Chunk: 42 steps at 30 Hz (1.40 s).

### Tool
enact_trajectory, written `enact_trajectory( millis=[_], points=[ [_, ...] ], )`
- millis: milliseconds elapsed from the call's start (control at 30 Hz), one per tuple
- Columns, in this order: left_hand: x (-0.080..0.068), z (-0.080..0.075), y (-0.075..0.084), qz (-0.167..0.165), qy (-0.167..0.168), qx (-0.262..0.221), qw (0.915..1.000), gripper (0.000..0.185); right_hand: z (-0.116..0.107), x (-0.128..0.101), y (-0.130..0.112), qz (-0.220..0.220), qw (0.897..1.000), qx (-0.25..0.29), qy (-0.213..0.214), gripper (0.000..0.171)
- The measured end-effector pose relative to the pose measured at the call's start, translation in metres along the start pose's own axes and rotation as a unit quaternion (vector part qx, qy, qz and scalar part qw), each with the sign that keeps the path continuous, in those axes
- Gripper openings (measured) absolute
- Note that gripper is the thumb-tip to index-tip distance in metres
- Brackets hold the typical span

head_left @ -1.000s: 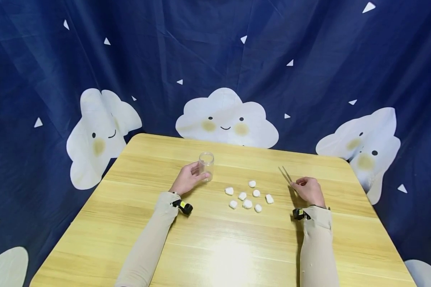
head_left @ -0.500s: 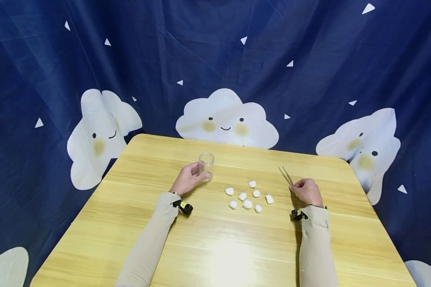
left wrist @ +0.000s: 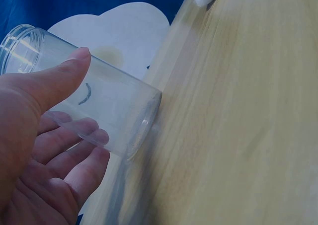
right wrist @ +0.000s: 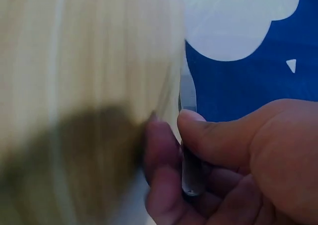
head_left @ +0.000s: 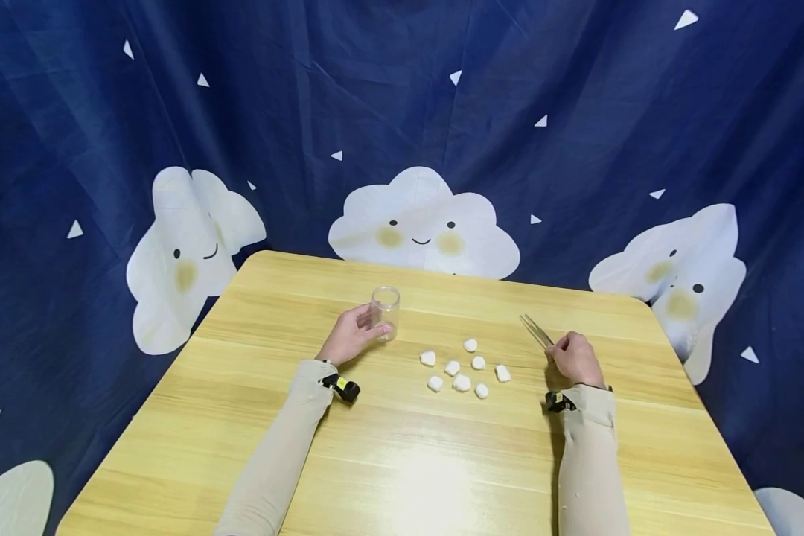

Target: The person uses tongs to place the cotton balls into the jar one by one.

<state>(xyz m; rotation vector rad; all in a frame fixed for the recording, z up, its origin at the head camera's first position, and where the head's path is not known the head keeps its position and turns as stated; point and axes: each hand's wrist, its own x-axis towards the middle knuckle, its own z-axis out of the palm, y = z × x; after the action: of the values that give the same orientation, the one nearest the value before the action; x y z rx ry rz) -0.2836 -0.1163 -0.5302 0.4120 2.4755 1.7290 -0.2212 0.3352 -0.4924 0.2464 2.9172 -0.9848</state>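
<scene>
My left hand (head_left: 348, 337) holds a clear plastic jar (head_left: 387, 313), thumb on its near side and fingers behind. The jar stands upright with its open mouth up, and no contents show through its wall in the left wrist view, where its base (left wrist: 145, 128) is right at the tabletop. On the right, my right hand (head_left: 578, 359) pinches metal tweezers (head_left: 536, 330) between thumb and fingers, the tips pointing away and to the left. The rounded end of the tweezers (right wrist: 192, 178) shows below the thumb in the right wrist view. Nothing is between the tips.
Several small white lumps (head_left: 461, 382), like cotton balls, lie loosely grouped between the hands. They rest on a light wooden table (head_left: 375, 417). Behind its far edge hangs a dark blue curtain (head_left: 402, 97) with white clouds.
The tweezers' tips have come closer together. My right hand shifted slightly left, while the left hand, the jar and the white lumps stayed in place.
</scene>
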Motion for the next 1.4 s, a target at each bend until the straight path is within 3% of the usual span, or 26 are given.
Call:
enact_trajectory(
  millis=[167,300,400,533,667,833,1067,1267,1400],
  points=[
    [-0.001,0.000,0.001,0.000,-0.001,0.003,1.0000,0.065,-0.004,-0.004,-0.008,-0.005,0.995,0.094,-0.029,0.017],
    [-0.001,0.000,0.000,-0.003,-0.001,0.005,1.0000,0.066,-0.009,-0.007,-0.019,-0.020,0.985,0.166,-0.042,0.038],
    [-0.001,0.000,0.000,-0.003,0.000,0.002,1.0000,0.066,-0.013,-0.008,-0.026,-0.039,0.980,0.188,-0.052,0.055],
    [-0.001,0.000,0.000,0.000,0.000,-0.003,1.0000,0.066,-0.016,-0.007,-0.029,-0.064,0.971,0.213,-0.084,0.056],
    [-0.001,0.000,0.000,-0.002,0.000,-0.005,1.0000,0.065,-0.016,-0.007,-0.035,-0.090,0.970,0.204,-0.098,0.048],
    [-0.001,0.000,0.001,-0.008,-0.001,-0.003,1.0000,0.065,-0.017,-0.009,-0.042,-0.122,0.978,0.146,-0.086,0.033],
    [-0.001,0.000,0.002,-0.009,0.000,0.000,1.0000,0.066,-0.016,-0.009,-0.048,-0.152,0.983,0.091,-0.057,0.041],
    [0.000,0.000,0.001,-0.009,-0.001,0.000,1.0000,0.066,-0.012,-0.008,-0.051,-0.200,0.979,0.043,-0.010,0.033],
    [0.001,0.000,-0.001,-0.006,0.000,0.000,1.0000,0.066,-0.011,-0.009,-0.057,-0.210,0.977,0.035,-0.007,0.029]
  ],
)
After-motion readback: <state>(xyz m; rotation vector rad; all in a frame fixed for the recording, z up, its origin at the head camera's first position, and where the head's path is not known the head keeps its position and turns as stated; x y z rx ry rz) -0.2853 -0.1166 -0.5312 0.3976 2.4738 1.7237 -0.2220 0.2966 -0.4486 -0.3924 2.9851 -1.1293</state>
